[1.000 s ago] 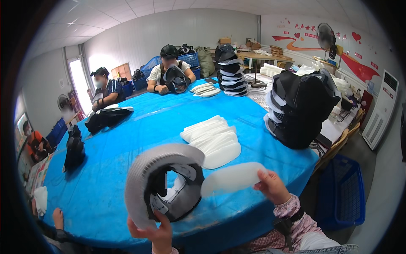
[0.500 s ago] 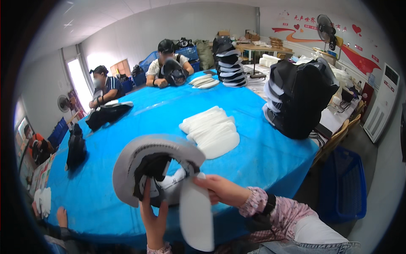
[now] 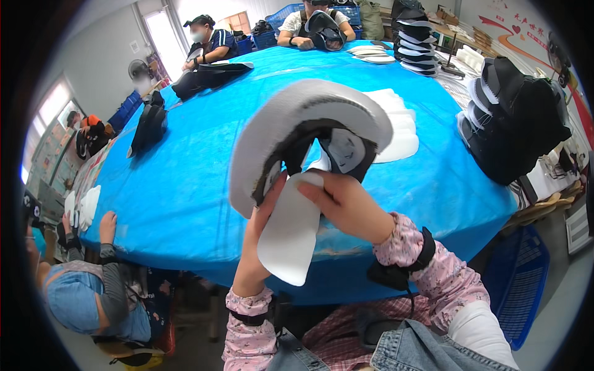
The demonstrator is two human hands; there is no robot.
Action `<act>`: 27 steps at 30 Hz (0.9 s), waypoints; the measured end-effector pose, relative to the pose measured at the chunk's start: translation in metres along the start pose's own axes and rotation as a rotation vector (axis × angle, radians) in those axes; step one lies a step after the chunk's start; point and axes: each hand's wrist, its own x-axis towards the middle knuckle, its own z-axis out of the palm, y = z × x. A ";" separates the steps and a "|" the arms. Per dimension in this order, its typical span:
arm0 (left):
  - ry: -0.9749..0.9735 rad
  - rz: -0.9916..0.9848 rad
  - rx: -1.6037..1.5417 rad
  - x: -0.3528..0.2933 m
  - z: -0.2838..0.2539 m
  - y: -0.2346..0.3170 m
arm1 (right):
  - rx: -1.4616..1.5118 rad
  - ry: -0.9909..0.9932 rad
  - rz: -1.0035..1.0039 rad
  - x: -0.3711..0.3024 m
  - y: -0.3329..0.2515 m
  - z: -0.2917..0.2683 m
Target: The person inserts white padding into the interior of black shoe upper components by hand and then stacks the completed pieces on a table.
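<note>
In front of me, above the table, is a black and grey-white sewn fabric piece, bent into an arch; I cannot tell its kind for sure. My left hand is closed on its lower left end, partly hidden by a flat white piece. That flat white insole-shaped piece hangs below the arch. The thumb and fingers of my right hand pinch its upper end, close against the opening of the sewn piece. Behind the arch lies a fanned pile of similar white pieces, partly covered.
A blue sheet covers the table. Tall black stacks stand at right and at the back. Black bundles lie at left. Two people work across the table, another person sits at left. A blue crate stands at right.
The view has tipped down and to the right-hand things' side. The sewn piece is turned more upright and nearer, and my right hand holds the white piece closer against it.
</note>
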 end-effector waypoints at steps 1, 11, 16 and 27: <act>0.005 0.102 0.189 0.004 0.000 0.005 | -0.132 0.022 -0.076 -0.003 -0.010 -0.002; 0.155 -0.197 -0.420 -0.021 0.018 0.004 | -0.193 -0.080 -0.297 -0.007 -0.036 -0.023; 0.272 -0.141 -0.365 -0.021 0.026 0.000 | -0.163 -0.116 -0.457 -0.013 -0.029 -0.012; 0.316 -0.155 -0.160 -0.014 0.039 0.012 | -0.187 -0.168 -0.173 -0.022 -0.021 -0.025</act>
